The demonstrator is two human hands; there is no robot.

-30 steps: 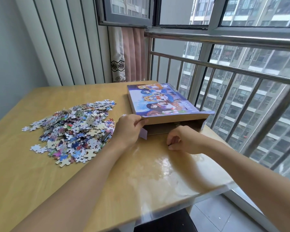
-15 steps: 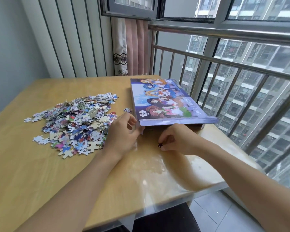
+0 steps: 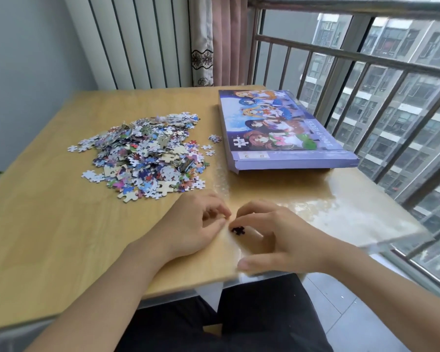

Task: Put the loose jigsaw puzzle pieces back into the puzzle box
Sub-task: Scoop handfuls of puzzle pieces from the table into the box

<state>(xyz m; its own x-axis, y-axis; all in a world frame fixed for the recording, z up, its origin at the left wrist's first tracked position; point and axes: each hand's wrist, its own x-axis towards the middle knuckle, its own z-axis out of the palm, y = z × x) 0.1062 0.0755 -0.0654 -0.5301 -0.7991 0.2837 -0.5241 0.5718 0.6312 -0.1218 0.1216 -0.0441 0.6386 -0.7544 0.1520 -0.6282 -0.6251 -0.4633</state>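
The puzzle box, purple with a cartoon picture on its lid, lies flat and closed at the table's right side by the railing. A heap of loose puzzle pieces spreads over the table's middle left. One small dark puzzle piece lies on the table near the front edge, under the curled fingertips of my right hand, whose thumb stretches toward the edge. My left hand rests beside it with loosely curled fingers and holds nothing that I can see. The two hands nearly touch.
The wooden table has a glossy film on its right part. A few stray pieces lie between heap and box. A metal railing and window run along the right, a curtain hangs at the back. My legs show below the front edge.
Both hands have drawn back from the box's near end to the table's front edge. The box's open end flap has shut. The dark piece came along under my right fingers.
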